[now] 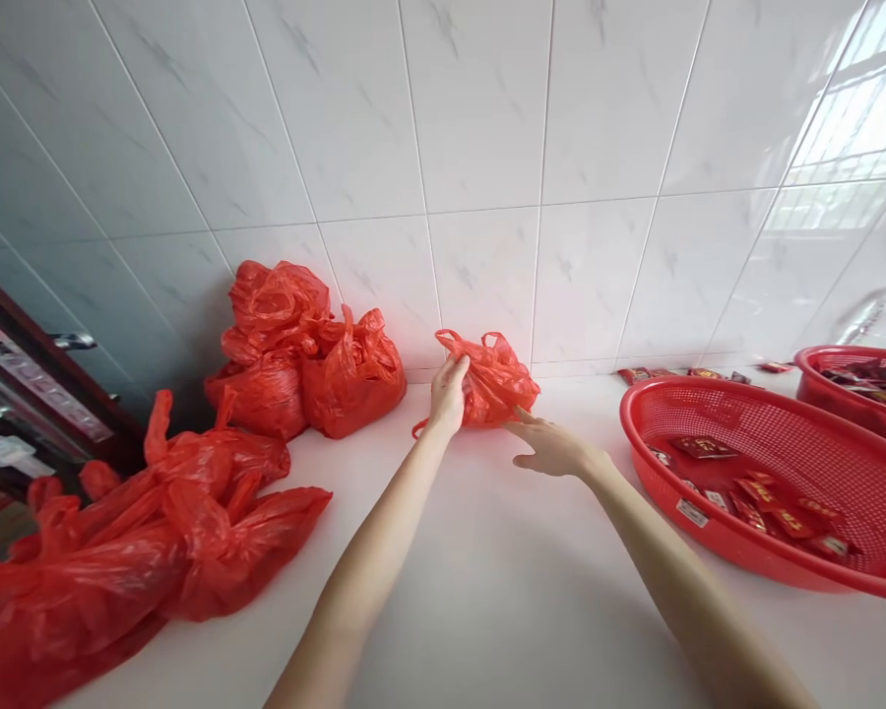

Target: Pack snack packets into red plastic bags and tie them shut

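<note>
A red plastic bag [496,379] with its handle loops up sits on the white surface near the tiled wall. My left hand [449,396] grips the bag's left side, its thumb uppermost and its other fingers partly hidden. At the lower right of the bag, my right hand [553,446] has its fingers stretched out and apart, the tips at the plastic; I see nothing held in it. What the bag contains is hidden by the plastic.
More filled red bags [350,379] are stacked by the wall, and others [192,532] lie at the left. A red mesh basket [698,497] with small packets stands at right; a second basket [819,379] is behind it. Loose packets [635,375] lie along the wall.
</note>
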